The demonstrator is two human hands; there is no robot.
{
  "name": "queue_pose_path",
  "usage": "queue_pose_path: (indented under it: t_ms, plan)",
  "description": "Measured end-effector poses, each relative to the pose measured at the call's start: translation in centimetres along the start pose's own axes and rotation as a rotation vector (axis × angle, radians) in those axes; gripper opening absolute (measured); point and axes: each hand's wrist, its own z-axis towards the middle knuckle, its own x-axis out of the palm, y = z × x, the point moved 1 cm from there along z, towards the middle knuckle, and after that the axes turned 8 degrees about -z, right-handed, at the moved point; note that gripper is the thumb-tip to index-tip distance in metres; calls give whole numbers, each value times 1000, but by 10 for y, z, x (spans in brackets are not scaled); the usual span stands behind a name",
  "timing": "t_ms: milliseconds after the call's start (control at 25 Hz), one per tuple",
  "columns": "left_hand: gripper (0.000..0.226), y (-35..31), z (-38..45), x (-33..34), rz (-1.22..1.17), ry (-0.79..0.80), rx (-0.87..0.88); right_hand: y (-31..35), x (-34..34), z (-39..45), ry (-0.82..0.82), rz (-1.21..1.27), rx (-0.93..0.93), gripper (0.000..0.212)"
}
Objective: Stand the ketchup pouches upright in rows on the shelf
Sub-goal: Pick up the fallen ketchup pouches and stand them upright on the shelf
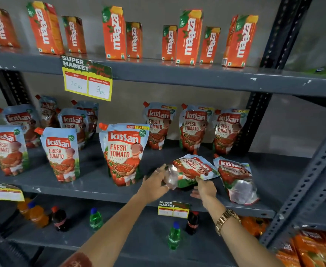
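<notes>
Several Kissan ketchup pouches stand upright on the grey middle shelf (93, 182), among them a large front one (123, 153) and three at the back right (195, 128). One pouch (192, 169) lies tilted near the shelf's front, gripped from both sides: my left hand (156, 182) holds its silver bottom end, my right hand (204, 187) pinches its lower edge. Another pouch (237, 180) lies flat just to the right, untouched.
Maaza juice cartons (114, 33) line the top shelf. A yellow price tag (88, 81) hangs from its edge. Small drink bottles (95, 218) stand on the lower shelf. A dark perforated upright (254, 120) bounds the right side. Orange packets (310, 249) sit at bottom right.
</notes>
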Motion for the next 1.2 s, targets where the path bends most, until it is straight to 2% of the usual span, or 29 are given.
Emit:
queue_pose_path:
  t_ms: [80,160,280,360,440,520,560,640,760,840,960,1040,1200]
  plan:
    - [25,-9,2,-3,-188,-102,-42,1,1,2,29,-14,9,40]
    - [47,-21,13,-7,-302,-74,-66,2,-1,2,68,4,36,39]
    - [41,-35,24,-2,-435,-70,-141,4,-8,5,144,66,76,38]
    - [46,-38,24,-2,-394,-150,-148,4,-13,7,197,112,89,39]
    - [53,-43,21,-3,-303,-257,-83,2,-15,10,226,145,83,42]
    - [57,-43,19,-3,-293,-349,-91,0,-17,14,172,107,65,45]
    - [51,-40,19,0,-297,-366,-126,-1,-18,15,137,61,51,46]
    - [38,-34,20,9,-287,-317,-229,-3,-19,13,134,7,22,40]
    - [58,-33,19,14,-498,-147,-543,-2,-18,7,157,-53,-5,27]
    - [55,-34,18,15,-648,-103,-614,-2,-18,6,150,-76,-3,27]
    - [38,-39,12,17,-861,-178,-597,0,-17,-3,138,-29,-16,20]
    - [16,-45,9,18,-957,-227,-547,4,-17,-10,139,50,-59,14]
    - [27,-59,9,7,-1009,-263,-373,15,-16,-18,142,143,-219,27]
